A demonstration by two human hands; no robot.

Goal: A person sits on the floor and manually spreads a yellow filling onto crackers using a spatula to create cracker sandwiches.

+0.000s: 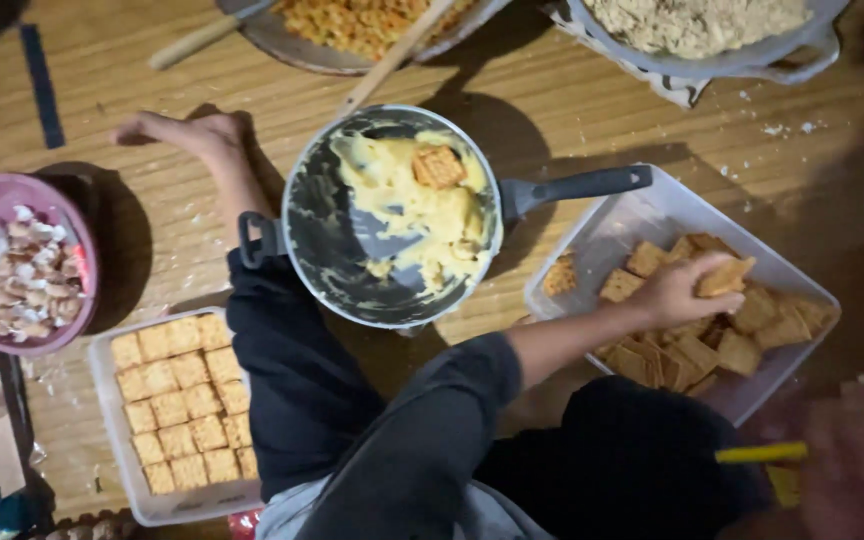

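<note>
Crackers (712, 335) in clear tub (652, 215), one in hand (674, 292)
</note>
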